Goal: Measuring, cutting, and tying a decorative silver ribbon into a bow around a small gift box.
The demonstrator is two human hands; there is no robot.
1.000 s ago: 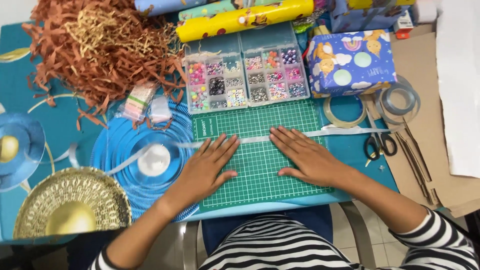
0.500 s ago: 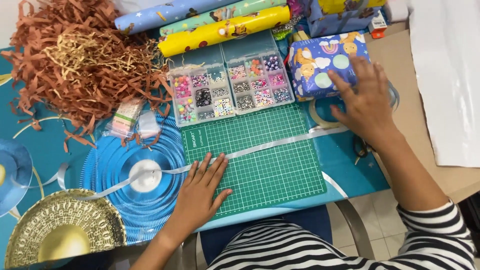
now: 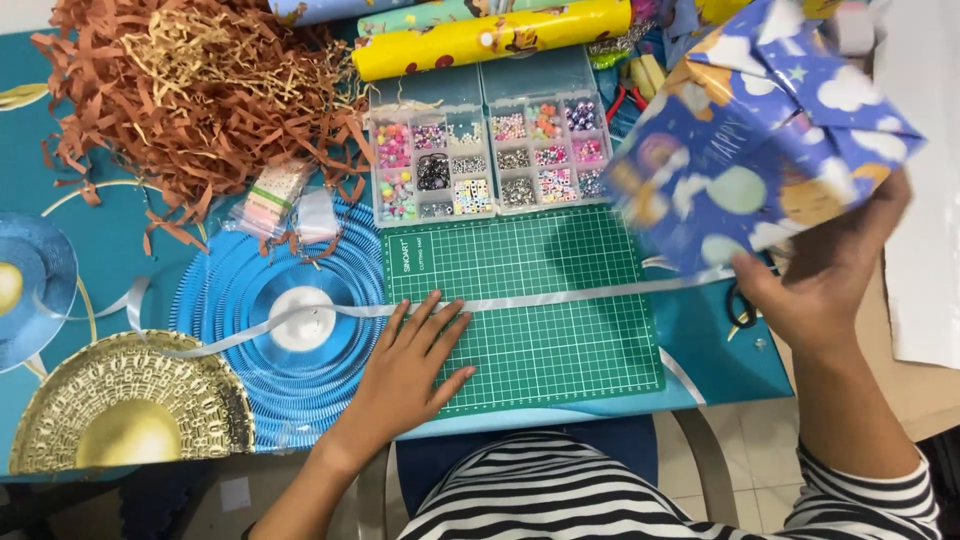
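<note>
Near the lower centre, the left hand (image 3: 410,365) lies flat, fingers spread, pinning the silver ribbon (image 3: 560,296) across the green cutting mat (image 3: 540,350). At right, the right hand (image 3: 825,290) grips the wrapped blue gift box (image 3: 760,130) from beneath, raised off the tabletop (image 3: 100,240); the ribbon looks untied, the box not yet on it.

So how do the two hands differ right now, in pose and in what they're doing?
The left hand lies flat, palm down, fingers spread, pinning the silver ribbon to the green cutting mat. The right hand is raised off the table, its grip closed under a tilted blue wrapped box. Both wear striped sleeves.
</note>
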